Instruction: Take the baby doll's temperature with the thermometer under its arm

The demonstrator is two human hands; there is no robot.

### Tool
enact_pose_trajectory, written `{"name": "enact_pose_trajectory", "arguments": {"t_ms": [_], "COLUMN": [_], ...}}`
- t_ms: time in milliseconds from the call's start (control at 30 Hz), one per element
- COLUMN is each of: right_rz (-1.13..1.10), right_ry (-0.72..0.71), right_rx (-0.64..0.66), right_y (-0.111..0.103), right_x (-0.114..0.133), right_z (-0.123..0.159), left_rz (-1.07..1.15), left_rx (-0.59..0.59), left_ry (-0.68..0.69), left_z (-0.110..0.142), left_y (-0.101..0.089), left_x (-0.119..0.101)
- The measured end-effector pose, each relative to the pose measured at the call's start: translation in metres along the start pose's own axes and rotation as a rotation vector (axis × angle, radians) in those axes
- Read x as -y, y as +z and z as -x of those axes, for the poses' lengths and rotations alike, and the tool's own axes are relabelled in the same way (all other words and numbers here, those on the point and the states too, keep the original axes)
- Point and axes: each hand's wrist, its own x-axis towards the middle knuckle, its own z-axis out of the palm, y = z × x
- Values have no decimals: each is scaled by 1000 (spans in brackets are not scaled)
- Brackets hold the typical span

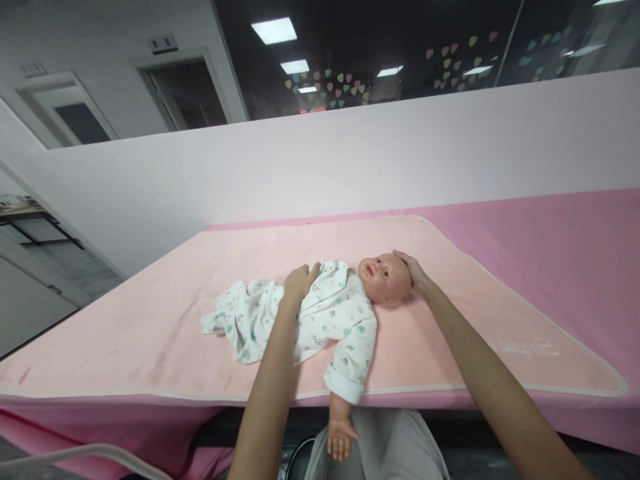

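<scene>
A baby doll (pixel 387 280) lies on its back on a peach mat (pixel 165 293), its head to the right and bald. It wears a white sleepsuit (pixel 345 320) with small green and grey prints; the leg end lies flat and crumpled at the left. My left hand (pixel 301 281) rests on the doll's middle, thumb apart from the fingers, some of which are hidden. Against the crown of the doll's head, my right hand (pixel 414 272) lies cupped with its fingers stretched out. One doll arm hangs over the near edge, its hand (pixel 341 437) showing beyond a folded cuff.
Pink cloth (pixel 575 253) covers the table beneath the mat and drapes over its front. A white partition (pixel 350 160) stands behind the table. Below the near edge are my grey-clad legs (pixel 400 443) and a pale curved tube (pixel 95 453) at lower left.
</scene>
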Motion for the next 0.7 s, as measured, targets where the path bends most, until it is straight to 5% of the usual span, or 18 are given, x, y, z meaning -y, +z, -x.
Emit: {"name": "enact_pose_trajectory", "arguments": {"t_ms": [700], "right_rz": [-94], "right_ry": [-16], "right_rx": [-15], "right_y": [-4], "right_x": [-3], "right_z": [-5], "left_rz": [8], "left_rx": [-5], "left_ry": [-1], "left_z": [1], "left_y": [-1], "left_x": [-1]}}
